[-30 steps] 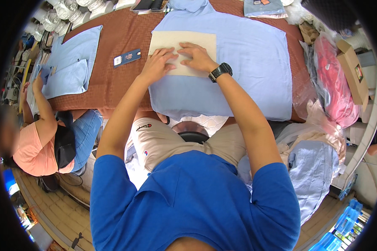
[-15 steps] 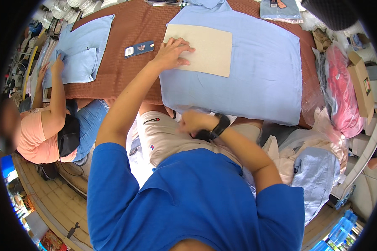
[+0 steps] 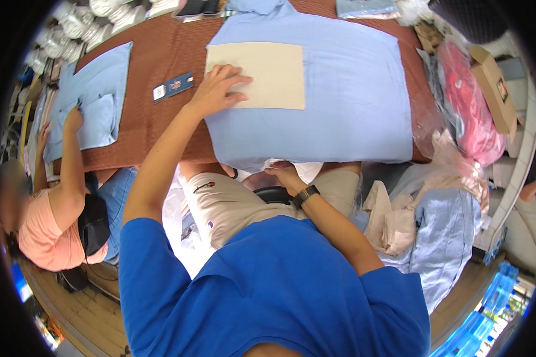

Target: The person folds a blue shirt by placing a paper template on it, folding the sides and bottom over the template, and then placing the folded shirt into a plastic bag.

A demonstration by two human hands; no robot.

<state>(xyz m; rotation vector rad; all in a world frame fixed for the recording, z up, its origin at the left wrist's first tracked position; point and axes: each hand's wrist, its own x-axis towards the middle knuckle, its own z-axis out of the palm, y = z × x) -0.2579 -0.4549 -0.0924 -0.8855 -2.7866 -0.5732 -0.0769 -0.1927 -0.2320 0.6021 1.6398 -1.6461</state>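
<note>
Right hand (image 3: 287,178) has dropped off the cardboard sheet (image 3: 268,74) since a second ago, now low at the near hem of the light blue shirt (image 3: 339,107), fingers seemingly pinching the fabric edge, grip partly hidden. Left hand (image 3: 217,89) stays flat on the sheet, fingers spread. Shirt lies spread on the brown counter (image 3: 155,125). An open cardboard box (image 3: 494,89) stands to the right, contents unclear.

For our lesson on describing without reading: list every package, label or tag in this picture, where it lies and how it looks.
Hang tag: on the brown table, just left of the left hand; small dark blue rectangle with a white end.
Cardboard box: at the right edge beside the pink bagged garment; long, brown, with a small coloured sticker.
Clear plastic bag: at the table's right end; crumpled, see-through.
</note>
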